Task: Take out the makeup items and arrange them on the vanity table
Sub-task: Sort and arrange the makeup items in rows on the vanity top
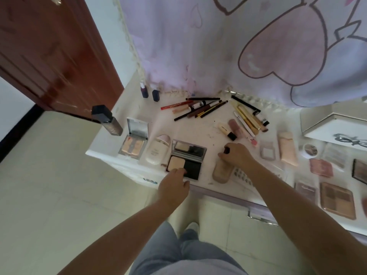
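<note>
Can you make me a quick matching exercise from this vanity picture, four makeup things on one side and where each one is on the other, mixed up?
Things:
1. open powder compact
2. tall foundation bottle
3. pile of pencils
4. brown eyeshadow palette

Places:
A. at the back, by the curtain
B. front right edge of the table
C. under the left hand
D. far left corner of the table

Pairs: 1-C, 2-D, 3-A, 4-B
</note>
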`<control>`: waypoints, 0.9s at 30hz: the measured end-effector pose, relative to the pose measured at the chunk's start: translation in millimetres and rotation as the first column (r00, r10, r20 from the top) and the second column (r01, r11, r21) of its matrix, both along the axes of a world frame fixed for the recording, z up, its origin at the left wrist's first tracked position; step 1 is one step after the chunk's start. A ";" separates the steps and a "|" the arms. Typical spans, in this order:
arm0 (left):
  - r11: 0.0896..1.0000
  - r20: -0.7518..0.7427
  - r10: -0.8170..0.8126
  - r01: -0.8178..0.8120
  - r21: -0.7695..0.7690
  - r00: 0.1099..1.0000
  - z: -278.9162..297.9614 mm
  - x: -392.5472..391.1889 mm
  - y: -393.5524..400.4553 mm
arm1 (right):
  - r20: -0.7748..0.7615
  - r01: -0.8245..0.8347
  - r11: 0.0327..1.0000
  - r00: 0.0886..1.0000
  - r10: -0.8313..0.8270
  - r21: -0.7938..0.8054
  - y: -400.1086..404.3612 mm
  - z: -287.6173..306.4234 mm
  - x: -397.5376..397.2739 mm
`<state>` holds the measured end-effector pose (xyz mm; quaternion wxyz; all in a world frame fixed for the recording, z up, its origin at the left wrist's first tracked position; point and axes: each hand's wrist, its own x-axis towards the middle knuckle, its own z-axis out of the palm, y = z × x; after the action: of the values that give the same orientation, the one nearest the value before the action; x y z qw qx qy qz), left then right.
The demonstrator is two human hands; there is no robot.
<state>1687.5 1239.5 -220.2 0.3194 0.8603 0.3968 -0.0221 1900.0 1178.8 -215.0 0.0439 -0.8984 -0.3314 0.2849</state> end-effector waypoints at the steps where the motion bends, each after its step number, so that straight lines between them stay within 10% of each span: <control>1: 1.000 -0.008 -0.024 0.024 0.000 1.000 2.0 5.9 -1.4 | -0.028 0.020 1.000 0.999 -0.019 0.004 3.1 -0.2 1.1; 18: 0.900 0.092 -0.228 0.246 -0.360 0.969 23.4 59.4 -16.5 | -0.511 0.323 0.841 0.857 -0.064 0.435 -65.8 64.0 -17.3; 27: 0.928 0.312 -0.337 0.370 -0.052 0.888 78.8 51.1 -2.0 | -0.208 0.149 0.947 0.974 -0.091 0.284 -56.9 105.3 -25.1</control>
<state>1738.6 1237.5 -141.4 0.4129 0.8926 0.1788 0.0279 1874.9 1121.9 -109.8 0.2280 -0.8683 -0.3092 0.3139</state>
